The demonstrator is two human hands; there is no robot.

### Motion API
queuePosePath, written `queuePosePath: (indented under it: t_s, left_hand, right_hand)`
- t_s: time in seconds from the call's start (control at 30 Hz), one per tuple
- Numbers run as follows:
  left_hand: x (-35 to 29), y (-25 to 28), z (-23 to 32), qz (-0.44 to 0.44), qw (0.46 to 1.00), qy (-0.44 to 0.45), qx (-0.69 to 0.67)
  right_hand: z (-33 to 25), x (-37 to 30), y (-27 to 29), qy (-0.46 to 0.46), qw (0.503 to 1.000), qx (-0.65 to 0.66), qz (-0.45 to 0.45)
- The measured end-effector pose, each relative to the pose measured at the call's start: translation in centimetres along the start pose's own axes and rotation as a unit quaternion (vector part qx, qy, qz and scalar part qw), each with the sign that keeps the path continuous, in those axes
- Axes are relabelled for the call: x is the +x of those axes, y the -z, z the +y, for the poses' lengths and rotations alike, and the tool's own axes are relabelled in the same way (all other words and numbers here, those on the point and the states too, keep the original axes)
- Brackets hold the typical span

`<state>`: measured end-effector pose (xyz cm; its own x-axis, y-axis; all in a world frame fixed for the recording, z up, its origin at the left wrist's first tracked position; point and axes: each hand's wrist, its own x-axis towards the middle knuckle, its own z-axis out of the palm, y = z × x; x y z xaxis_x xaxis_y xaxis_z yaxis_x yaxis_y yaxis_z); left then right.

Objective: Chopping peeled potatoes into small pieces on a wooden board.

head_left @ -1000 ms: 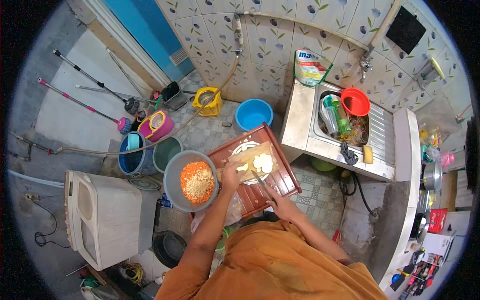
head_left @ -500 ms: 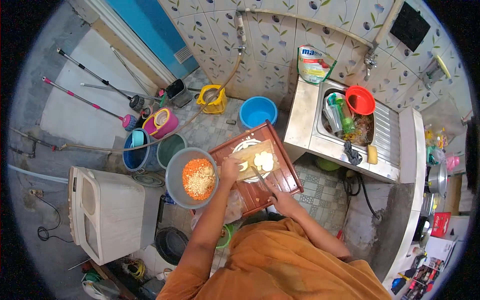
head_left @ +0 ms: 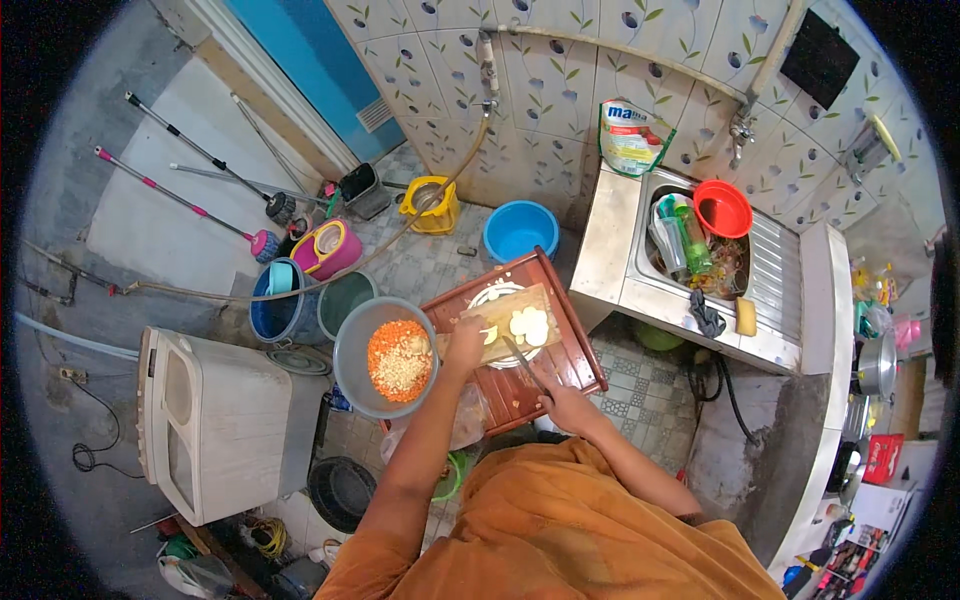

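My right hand (head_left: pixel 568 409) is wrapped round the handle of a knife (head_left: pixel 526 364), whose blade lies across the wooden cutting board (head_left: pixel 520 302). My left hand (head_left: pixel 465 346) is at the left part of the board, its fingers closed on a pale vegetable piece (head_left: pixel 489 334). Just right of the blade lie several pale, peeled vegetable pieces (head_left: pixel 529 326). The board rests over a white slotted plate or rack (head_left: pixel 492 292) on a reddish-brown wooden tray table (head_left: pixel 578 345). Beside my left forearm stands a grey bowl (head_left: pixel 347 372) with diced orange vegetable (head_left: pixel 397 335) and pale diced bits (head_left: pixel 398 375).
A clear plastic bag (head_left: pixel 468 415) lies at the tray's near left edge. Beyond the tray sits a blue basin (head_left: pixel 521 230). To the right is a metal sink (head_left: pixel 640 262) with a red bowl (head_left: pixel 722 208). A washing machine (head_left: pixel 235 420) and buckets (head_left: pixel 346 300) stand left.
The view has shifted slightly. Both hands stay at nearly the same places on the board, with the knife still in my right hand.
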<state>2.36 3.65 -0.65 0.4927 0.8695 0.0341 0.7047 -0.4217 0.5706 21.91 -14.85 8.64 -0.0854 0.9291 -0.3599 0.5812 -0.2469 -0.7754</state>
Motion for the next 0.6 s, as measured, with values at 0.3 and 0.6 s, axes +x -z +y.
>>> queuePosePath:
  t_s: [0.3,0.6]
  left_hand:
    - [-0.6,0.8,1.7,0.033,0.999,-0.023,-0.001]
    - [-1.5,1.0,1.6,0.069,0.998,0.005,-0.011]
  right_hand:
    - [1.9,0.2,-1.6,0.049,0.998,0.012,0.035]
    - [1.3,-0.4,-1.5,0.056,0.997,0.012,0.05]
